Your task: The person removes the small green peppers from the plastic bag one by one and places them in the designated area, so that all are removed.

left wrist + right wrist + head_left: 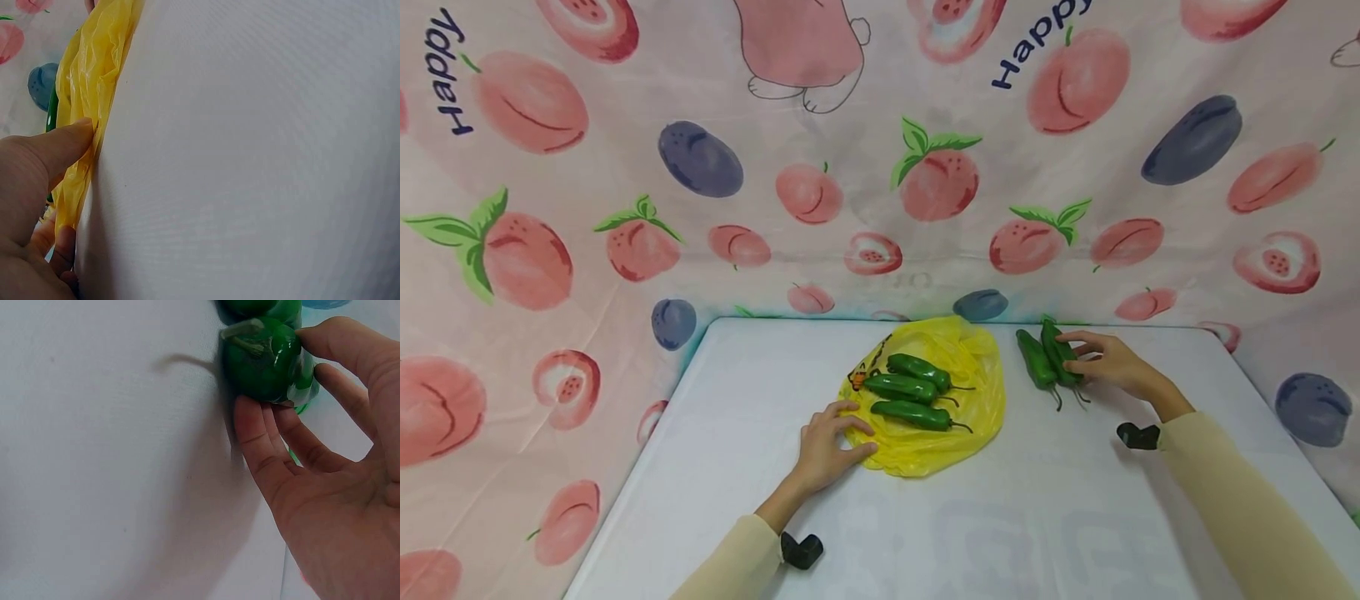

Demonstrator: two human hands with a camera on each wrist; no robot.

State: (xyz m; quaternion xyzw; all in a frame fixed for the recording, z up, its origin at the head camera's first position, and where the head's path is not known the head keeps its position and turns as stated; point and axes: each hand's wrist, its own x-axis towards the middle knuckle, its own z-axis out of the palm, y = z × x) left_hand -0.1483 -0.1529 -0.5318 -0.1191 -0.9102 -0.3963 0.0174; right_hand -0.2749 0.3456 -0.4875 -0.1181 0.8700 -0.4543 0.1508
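Note:
Three long green peppers (901, 387) lie side by side on a yellow plastic bag (955, 446) spread on the white table. My left hand (831, 446) rests at the bag's near left edge, thumb and fingers apart; in the left wrist view its thumb touches the crumpled yellow plastic. Right of the bag lies another green pepper (1036, 360). Close against it is a green pepper (262, 365) held by my right hand (331, 469), thumb on one side and fingers on the other. Whether more peppers lie beneath that hand I cannot tell.
The white table (940, 533) ends at the back against a pink cloth (850, 167) printed with fruit. Black straps with small blocks sit at both wrists, the left block (802, 551) near the table's front and the right block (1138, 436) farther back.

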